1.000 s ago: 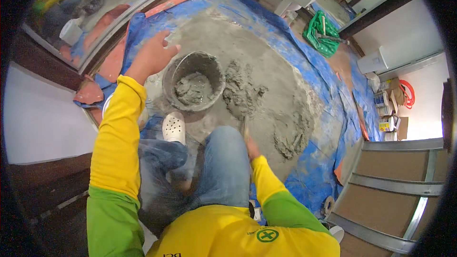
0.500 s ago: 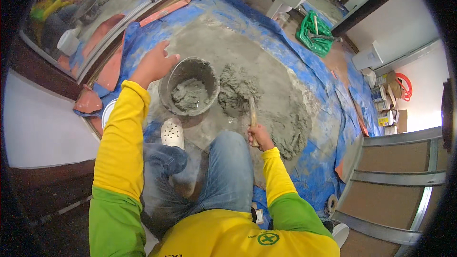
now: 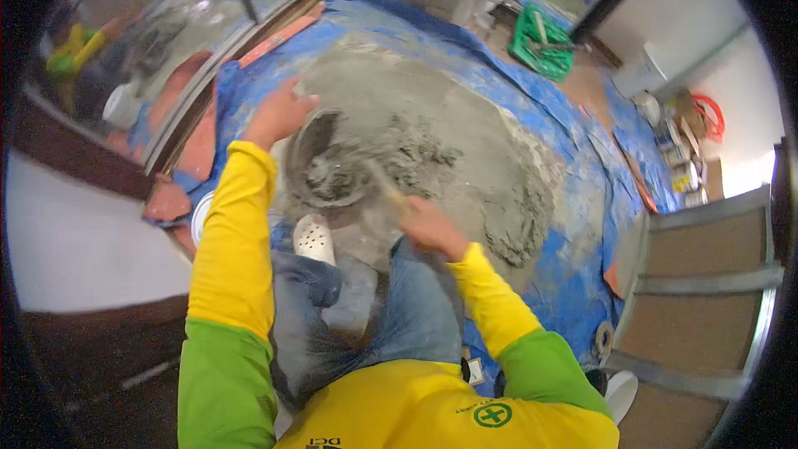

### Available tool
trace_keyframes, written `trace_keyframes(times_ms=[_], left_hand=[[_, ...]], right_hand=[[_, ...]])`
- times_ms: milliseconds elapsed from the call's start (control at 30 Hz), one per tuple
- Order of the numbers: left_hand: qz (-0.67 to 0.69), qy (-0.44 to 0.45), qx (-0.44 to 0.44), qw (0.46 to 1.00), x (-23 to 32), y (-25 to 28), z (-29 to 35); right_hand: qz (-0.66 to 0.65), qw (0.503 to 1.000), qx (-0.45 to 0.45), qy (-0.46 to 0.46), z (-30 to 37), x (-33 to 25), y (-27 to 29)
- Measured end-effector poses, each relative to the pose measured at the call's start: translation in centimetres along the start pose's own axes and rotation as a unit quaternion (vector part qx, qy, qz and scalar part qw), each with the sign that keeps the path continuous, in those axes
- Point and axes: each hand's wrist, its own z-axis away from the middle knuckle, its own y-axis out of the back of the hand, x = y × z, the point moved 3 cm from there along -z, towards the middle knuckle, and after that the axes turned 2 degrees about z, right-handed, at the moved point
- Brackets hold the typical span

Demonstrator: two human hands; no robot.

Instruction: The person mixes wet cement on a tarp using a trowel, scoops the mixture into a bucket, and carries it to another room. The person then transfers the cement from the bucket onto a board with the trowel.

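Observation:
My right hand [image 3: 430,226] is closed round the wooden handle of a mixing tool [image 3: 386,187]. The tool slants up and left towards the bucket; motion blurs its working end, so I cannot tell its kind. A dark bucket [image 3: 301,154] with wet grey mortar [image 3: 334,176] inside stands to the left of the tool. At the bucket's far left rim my left hand [image 3: 283,114] hovers or rests with fingers apart; whether it touches the rim is unclear. Right of the bucket lies a rough heap of mortar [image 3: 416,148].
A mortar-smeared blue tarp [image 3: 532,125] covers the floor. My white clog [image 3: 313,237] stands just below the bucket. A green plastic bag [image 3: 542,41] lies at the far right, with containers [image 3: 686,176] by the wall. A metal-framed panel [image 3: 702,283] is near right, glass panes far left.
My right hand has swung the tool up and left, out of the mortar heap to the bucket. My left hand stays by the rim. The whole view has shifted slightly.

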Motion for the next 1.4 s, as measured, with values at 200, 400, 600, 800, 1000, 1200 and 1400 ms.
trace_keyframes(times_ms=[200, 400, 600, 800, 1000, 1200, 1400], left_hand=[[0.043, -0.039, -0.021, 0.998, -5.1, -1.2, -3.5], [0.108, -0.081, -0.035, 0.990, -9.0, 0.9, -7.3], [-0.044, -0.162, 0.021, 0.986, -5.8, -0.9, -9.9], [0.008, -0.183, -0.050, 0.982, -4.0, -5.1, -15.3], [0.058, -0.327, -0.056, 0.942, 2.4, -8.9, -15.4], [0.094, -0.284, -0.024, 0.954, 14.3, -10.6, -4.8], [0.169, -0.250, -0.013, 0.953, 19.2, -12.2, 4.4]], right_hand=[[0.249, 0.961, 0.023, 0.121, -3.7, -1.2, -8.1], [0.140, 0.959, 0.213, 0.122, 0.2, -4.4, -9.1], [0.125, 0.975, 0.177, 0.054, -0.5, 1.7, -10.8], [0.072, 0.973, 0.211, 0.067, 1.2, 2.6, -9.3], [0.030, 0.992, 0.119, 0.034, 1.4, 3.0, -6.7], [-0.052, 0.973, 0.206, 0.093, -0.9, 5.0, -6.3], [-0.284, 0.939, 0.191, -0.038, -1.5, 5.5, -5.3]])
